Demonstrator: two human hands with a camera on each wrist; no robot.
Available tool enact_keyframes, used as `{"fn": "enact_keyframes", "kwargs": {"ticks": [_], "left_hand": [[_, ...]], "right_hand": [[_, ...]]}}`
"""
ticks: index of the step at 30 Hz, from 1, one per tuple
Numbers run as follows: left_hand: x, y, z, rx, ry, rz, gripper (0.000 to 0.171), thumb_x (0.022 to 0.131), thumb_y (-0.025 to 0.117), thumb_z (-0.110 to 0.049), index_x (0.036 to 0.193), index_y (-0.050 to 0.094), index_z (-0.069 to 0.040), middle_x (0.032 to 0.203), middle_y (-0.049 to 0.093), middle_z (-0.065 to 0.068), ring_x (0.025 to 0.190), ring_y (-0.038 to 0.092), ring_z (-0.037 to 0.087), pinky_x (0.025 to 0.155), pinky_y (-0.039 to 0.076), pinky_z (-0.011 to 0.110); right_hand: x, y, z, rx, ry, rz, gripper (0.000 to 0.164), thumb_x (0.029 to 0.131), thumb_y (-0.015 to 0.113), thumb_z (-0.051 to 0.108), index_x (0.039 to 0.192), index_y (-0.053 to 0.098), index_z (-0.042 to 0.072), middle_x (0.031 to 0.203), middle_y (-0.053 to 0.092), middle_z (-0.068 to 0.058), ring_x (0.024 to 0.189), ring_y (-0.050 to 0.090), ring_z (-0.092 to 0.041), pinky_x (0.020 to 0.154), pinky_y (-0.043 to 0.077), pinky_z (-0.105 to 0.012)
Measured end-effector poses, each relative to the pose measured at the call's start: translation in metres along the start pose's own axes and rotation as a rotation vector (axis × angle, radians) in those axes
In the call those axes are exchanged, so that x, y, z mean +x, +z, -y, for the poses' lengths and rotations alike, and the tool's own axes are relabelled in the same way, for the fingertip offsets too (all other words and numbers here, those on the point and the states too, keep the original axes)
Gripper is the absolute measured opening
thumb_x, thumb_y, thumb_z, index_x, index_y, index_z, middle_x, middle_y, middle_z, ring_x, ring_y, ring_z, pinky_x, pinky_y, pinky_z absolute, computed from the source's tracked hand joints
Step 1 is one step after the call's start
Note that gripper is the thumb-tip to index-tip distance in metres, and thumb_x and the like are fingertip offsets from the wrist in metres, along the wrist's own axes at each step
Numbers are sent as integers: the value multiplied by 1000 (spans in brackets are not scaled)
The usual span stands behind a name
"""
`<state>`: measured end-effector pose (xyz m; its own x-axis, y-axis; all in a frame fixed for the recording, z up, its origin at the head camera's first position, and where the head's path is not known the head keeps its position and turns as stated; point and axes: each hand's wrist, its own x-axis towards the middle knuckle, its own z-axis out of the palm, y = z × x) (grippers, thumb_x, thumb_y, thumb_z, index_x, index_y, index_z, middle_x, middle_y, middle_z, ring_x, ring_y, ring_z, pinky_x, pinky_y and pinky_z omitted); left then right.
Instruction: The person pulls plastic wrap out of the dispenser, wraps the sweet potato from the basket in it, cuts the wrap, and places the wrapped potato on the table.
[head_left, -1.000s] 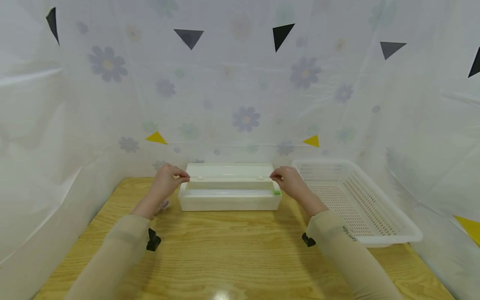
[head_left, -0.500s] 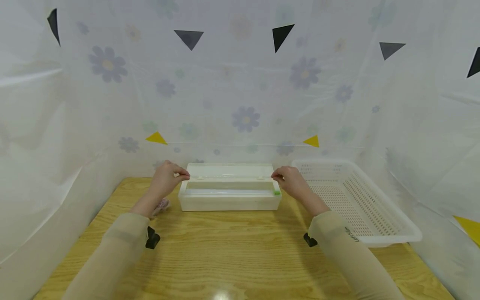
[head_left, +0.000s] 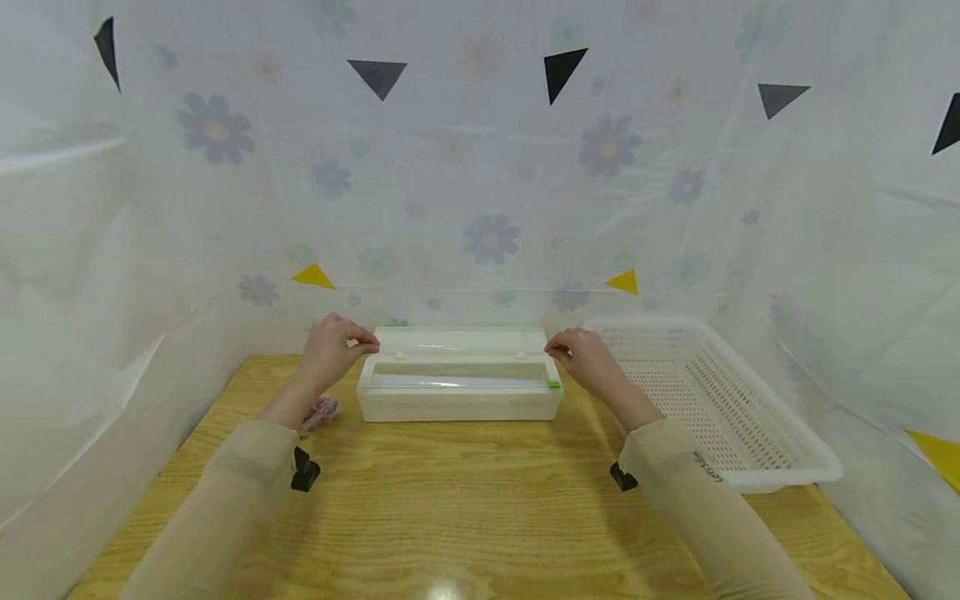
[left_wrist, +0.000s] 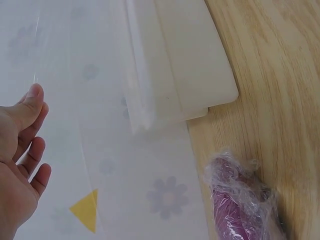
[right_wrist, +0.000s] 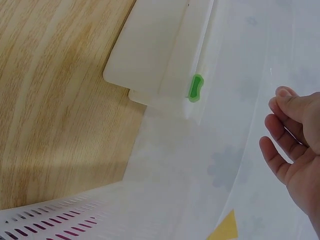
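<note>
A long white cling film dispenser (head_left: 461,408) sits at the back middle of the table, with its lid (head_left: 461,342) raised behind it. My left hand (head_left: 330,346) is above its left end, thumb and forefinger pinching the edge of clear cling film (left_wrist: 37,55). Across from it, my right hand (head_left: 585,358) pinches the film's other corner above the right end. The sheet is nearly invisible and shows mostly as faint shiny lines. A green slide cutter (right_wrist: 196,88) stands at the dispenser's right end. The other fingers of both hands are loosely bent.
A white perforated basket (head_left: 802,454) stands on the right side of the wooden table (head_left: 450,508), beside my right forearm. Near my left wrist lies a purple thing wrapped in clear film (left_wrist: 235,205). A flowered white curtain (head_left: 491,192) hangs close behind the dispenser.
Both hands have risen slightly away from me, the film held between them. More of the purple wrapped thing shows beside my left wrist. The dispenser and basket have stayed put.
</note>
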<state>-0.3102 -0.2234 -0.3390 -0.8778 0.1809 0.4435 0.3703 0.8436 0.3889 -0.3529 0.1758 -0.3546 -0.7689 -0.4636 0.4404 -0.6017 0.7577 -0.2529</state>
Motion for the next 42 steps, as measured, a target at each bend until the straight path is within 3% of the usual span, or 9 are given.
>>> {"fn": "enact_keyframes", "kwargs": {"ticks": [14, 25, 34, 42], "left_hand": [[2, -5, -2, 10, 12, -2, 11, 86, 69, -17, 89, 76, -9, 87, 71, 7, 87, 49, 27, 75, 40, 43], [4, -7, -3, 11, 36, -30, 10, 85, 70, -17, 89, 76, -10, 86, 71, 7, 84, 49, 24, 72, 40, 40], [5, -11, -5, 16, 28, -23, 11, 85, 70, -18, 89, 76, -10, 87, 71, 7, 86, 49, 25, 73, 41, 41], [8, -15, -6, 18, 41, -36, 11, 85, 70, -16, 90, 76, -8, 88, 71, 9, 88, 51, 29, 76, 41, 43]], "right_hand": [[0, -10, 5, -5, 7, 11, 10, 89, 64, 6, 95, 71, 6, 93, 69, -8, 85, 63, -24, 74, 52, -37], [-1, -18, 6, 3, -73, -61, 8, 87, 65, 2, 91, 71, 4, 86, 68, -9, 79, 62, -25, 69, 53, -37], [3, -22, 5, -9, -13, -7, 10, 90, 62, 5, 94, 71, 4, 92, 69, -11, 85, 63, -27, 75, 53, -40], [5, -27, 7, -26, -16, -13, 10, 89, 63, 7, 94, 72, 5, 91, 68, -10, 84, 62, -25, 74, 53, -38]]}}
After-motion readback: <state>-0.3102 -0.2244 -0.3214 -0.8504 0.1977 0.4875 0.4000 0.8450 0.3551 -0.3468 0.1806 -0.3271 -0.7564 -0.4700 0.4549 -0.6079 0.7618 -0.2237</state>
